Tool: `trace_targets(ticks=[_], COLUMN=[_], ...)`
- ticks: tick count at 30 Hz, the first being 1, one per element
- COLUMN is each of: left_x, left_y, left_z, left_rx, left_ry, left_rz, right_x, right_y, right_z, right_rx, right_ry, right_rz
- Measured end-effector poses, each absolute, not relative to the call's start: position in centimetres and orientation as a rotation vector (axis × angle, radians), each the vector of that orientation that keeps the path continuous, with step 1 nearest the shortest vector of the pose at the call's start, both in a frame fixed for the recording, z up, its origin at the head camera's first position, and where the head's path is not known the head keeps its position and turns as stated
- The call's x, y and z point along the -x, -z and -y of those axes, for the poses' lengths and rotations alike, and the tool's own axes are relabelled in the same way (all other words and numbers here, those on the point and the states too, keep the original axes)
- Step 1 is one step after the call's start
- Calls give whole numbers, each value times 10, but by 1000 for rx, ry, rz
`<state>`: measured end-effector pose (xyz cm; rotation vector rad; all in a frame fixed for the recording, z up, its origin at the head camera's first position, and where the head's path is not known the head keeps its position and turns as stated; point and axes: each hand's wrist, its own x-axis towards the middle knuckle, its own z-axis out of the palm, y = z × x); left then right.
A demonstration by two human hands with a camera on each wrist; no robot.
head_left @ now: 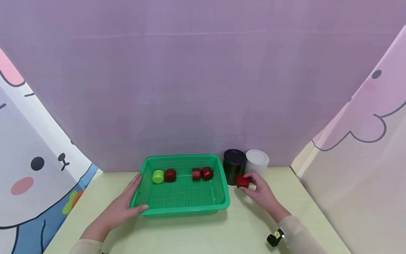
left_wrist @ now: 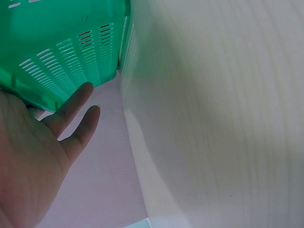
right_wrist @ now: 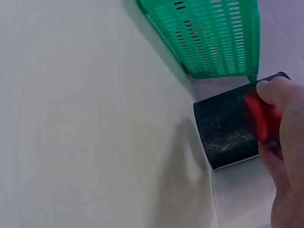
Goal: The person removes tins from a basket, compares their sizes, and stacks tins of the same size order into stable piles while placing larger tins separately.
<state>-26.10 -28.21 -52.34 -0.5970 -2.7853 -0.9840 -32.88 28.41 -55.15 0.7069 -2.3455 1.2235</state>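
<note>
In the head view a green plastic basket [head_left: 182, 195] stands on the table, tilted slightly. My left hand [head_left: 122, 208] rests along its left side, fingers straight and thumb over the front corner of the rim. My right hand [head_left: 261, 192] pinches a short red cylinder [head_left: 242, 181] between thumb and fingers, in front of the black can [head_left: 234, 165]. The right wrist view shows the red cylinder [right_wrist: 261, 116] held close before the black can [right_wrist: 225, 128]. Inside the basket lie a lime green cylinder [head_left: 158, 176] and several dark red ones [head_left: 170, 175].
A white can [head_left: 257, 161] stands right of the black can, both against the purple backdrop [head_left: 190, 88]. The pale wood-grain table [head_left: 190, 240] extends in front of the basket. Patterned side panels [head_left: 364, 169] flank it left and right.
</note>
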Motion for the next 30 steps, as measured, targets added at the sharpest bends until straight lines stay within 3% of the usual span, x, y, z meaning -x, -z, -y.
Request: trace_targets(ticks=[30], left_x=[259], left_y=[520], left_z=[281], left_rx=[595], left_ry=[979], left_rz=[2792], right_x=[336], right_y=[570], right_z=[-285], right_rx=[-580], right_ry=[-1226], right_rz=[2493])
